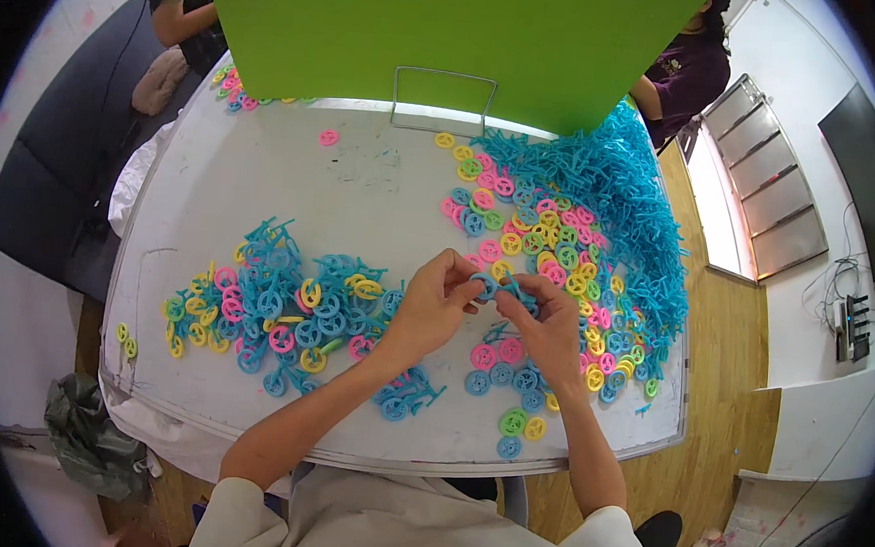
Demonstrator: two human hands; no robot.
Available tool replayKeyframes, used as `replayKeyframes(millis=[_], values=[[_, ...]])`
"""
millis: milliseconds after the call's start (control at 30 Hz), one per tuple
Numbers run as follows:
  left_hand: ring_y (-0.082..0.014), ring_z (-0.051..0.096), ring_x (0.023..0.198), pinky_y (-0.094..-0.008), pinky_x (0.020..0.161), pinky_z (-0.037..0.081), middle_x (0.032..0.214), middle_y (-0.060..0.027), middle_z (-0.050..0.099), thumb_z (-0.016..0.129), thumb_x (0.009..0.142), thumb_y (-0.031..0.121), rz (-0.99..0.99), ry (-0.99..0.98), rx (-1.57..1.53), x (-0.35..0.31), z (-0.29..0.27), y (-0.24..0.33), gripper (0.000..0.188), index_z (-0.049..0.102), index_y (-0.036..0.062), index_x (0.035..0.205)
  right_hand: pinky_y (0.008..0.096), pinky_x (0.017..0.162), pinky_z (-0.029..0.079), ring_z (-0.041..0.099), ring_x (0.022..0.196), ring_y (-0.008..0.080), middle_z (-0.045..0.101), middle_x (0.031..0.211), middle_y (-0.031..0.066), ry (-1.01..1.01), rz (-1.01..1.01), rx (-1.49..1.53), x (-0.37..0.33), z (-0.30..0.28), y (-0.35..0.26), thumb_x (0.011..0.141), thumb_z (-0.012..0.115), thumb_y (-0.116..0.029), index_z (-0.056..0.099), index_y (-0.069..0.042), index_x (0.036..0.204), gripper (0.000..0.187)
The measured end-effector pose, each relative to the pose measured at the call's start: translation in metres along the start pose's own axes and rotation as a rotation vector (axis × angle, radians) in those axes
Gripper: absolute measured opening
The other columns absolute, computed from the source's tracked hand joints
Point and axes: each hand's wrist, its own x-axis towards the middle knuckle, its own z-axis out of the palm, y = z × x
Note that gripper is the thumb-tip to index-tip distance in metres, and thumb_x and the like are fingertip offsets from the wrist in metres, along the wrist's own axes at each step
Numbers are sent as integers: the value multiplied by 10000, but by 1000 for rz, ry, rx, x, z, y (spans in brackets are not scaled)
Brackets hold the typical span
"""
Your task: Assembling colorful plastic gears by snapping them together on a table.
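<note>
on the table (363,184), a wheel pile (275,309) lies left, stick heap (623,185) right, board (452,39) behind

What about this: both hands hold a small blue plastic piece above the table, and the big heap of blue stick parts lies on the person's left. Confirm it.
Not quite. The head view shows the left hand and right hand holding a small blue piece above the table, but the heap of blue stick parts lies on the person's right, not left.
</note>
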Motion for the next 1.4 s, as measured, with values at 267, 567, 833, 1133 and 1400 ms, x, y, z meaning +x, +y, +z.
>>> replayKeyframes(millis=[267,567,833,1133,1400], values=[[-132,618,830,-293,692,568,930,-89,607,529,945,38,-72,-15,-73,2,-2,13,66,491,-3,979,228,725,517,629,859,101,666,950,54,5,-64,-92,1,0,7,825,694,9,618,31,1044,234],[-150,632,810,-301,724,572,898,-103,607,530,913,-33,10,20,26,5,-1,-1,42,489,-24,915,237,722,508,636,859,104,681,938,49,33,-159,-120,-1,7,9,827,703,-51,658,-4,1021,205],[-140,612,805,-281,721,544,839,-95,603,524,865,-123,156,97,244,6,0,-10,110,491,-19,873,219,698,511,645,816,107,676,900,64,31,-28,-47,-2,10,7,843,681,-24,623,25,1010,183],[-117,607,747,-263,676,507,819,-80,631,548,867,-95,366,155,318,-4,5,12,99,541,-19,931,215,675,515,668,791,127,677,839,84,7,130,216,-4,14,-18,842,660,18,592,9,1130,295],[-133,640,882,-286,771,562,988,-111,666,486,930,-46,210,53,74,-5,3,15,189,610,-29,1071,216,636,515,666,737,104,702,832,102,78,-263,-415,-4,4,-5,844,678,-12,655,-7,1036,193]])
